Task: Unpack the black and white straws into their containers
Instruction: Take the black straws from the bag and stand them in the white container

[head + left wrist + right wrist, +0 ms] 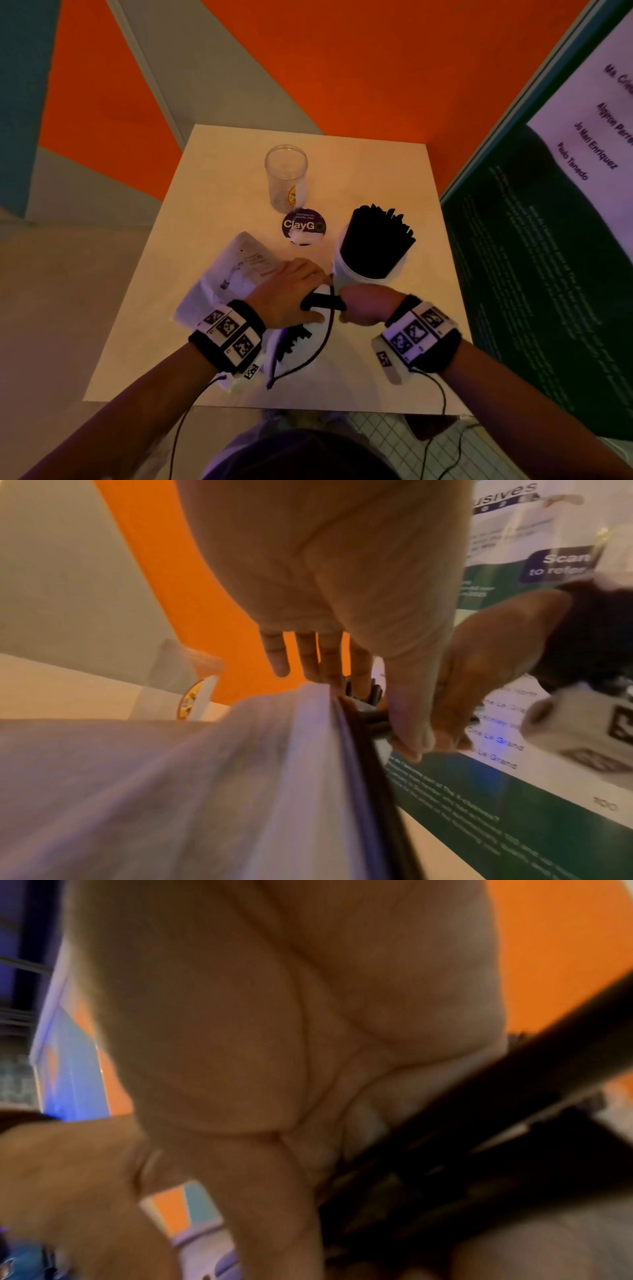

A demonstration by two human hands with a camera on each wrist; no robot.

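Black straws [323,302], a small bundle, at the table's near centre, pinched between both hands just above a white plastic packet [294,346]. More black straw ends poking from that packet's open mouth at 6 o'clock from the bundle. Right hand [364,305] at 3 o'clock of the bundle, fingers curled round the straws; close wrist view blurred, yet dark straws seen crossing under the bent fingers [274,1191]. Left hand [291,294] at 9 o'clock, thumb and fingertips closed on the packet's edge beside the straws, its remaining fingers [310,658] held fairly straight above the white plastic [205,777].

White tub [346,274] at 1 o'clock from the hands, just beside them, upright and packed with black straws [376,240] standing on end. Clear cup [286,178] at 11 o'clock, well apart, upright. Round purple sticker reading "ClayGo" [304,226] flat on the table between cup and hands. Second white packet [227,277] with printed text lying at 9 o'clock, partly under the left wrist. Pale square table [394,377] beneath everything; orange and grey wall panels [308,61] beyond at 12 o'clock; green and white poster [548,240] at 3 o'clock.
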